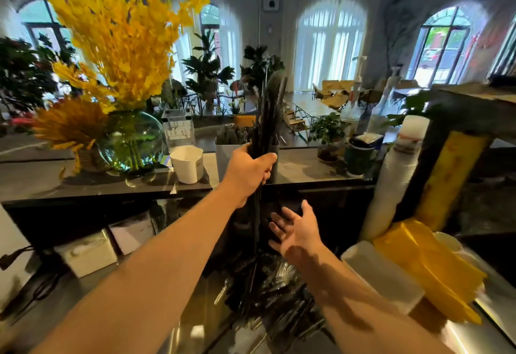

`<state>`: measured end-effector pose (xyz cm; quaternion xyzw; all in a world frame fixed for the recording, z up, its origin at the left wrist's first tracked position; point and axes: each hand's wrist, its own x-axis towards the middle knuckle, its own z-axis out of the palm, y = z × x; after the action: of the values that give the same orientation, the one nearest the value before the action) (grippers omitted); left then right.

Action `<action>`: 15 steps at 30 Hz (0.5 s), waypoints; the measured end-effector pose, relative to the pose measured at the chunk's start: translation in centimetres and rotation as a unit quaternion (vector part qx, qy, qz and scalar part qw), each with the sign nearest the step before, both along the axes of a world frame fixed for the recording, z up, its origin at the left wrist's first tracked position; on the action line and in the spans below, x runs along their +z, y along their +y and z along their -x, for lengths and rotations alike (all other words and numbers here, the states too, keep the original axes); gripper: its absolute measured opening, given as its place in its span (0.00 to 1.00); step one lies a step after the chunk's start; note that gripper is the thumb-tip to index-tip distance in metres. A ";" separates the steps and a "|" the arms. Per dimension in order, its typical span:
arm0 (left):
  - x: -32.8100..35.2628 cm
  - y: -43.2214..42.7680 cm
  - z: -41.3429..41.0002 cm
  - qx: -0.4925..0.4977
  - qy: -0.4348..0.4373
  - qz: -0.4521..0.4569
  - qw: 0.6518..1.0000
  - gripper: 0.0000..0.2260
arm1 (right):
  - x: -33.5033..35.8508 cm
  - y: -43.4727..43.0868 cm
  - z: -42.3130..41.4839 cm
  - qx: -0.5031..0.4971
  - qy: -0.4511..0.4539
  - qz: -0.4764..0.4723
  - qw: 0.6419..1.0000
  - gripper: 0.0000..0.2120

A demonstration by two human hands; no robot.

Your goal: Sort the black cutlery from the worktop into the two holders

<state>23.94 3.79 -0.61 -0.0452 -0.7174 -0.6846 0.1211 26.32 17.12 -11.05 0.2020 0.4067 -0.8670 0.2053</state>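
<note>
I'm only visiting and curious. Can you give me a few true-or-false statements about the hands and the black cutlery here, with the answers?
1. The left hand grips an upright bundle of black cutlery. True.
2. The right hand grips a second bundle. False: it is open below the bundle, fingers spread, gripping nothing.
3. No cutlery is left on the worktop. False: a pile of black cutlery lies under the hands.
4. Yellow flowers stand in a round glass vase. True.
5. The white cup lies on its side. False: it stands upright, right of the vase.
</note>
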 end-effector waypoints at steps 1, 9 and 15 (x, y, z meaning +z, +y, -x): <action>0.9 0.5 0.2 0.001 0.017 -0.014 1.000 0.08 | -0.1 -0.2 -0.3 0.013 -0.006 0.001 1.000 0.36; 3.6 4.7 0.1 0.012 0.070 -0.078 0.994 0.05 | 0.7 -0.9 -0.5 0.002 0.006 0.134 0.991 0.30; 2.4 5.8 -0.3 0.019 0.077 -0.084 0.993 0.04 | 3.3 -0.2 0.3 -0.044 0.020 0.238 0.970 0.31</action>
<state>24.25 9.64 1.75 -0.0733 -0.6470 -0.7342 0.1924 26.04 16.93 -7.73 0.1473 0.1838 -0.9509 0.2010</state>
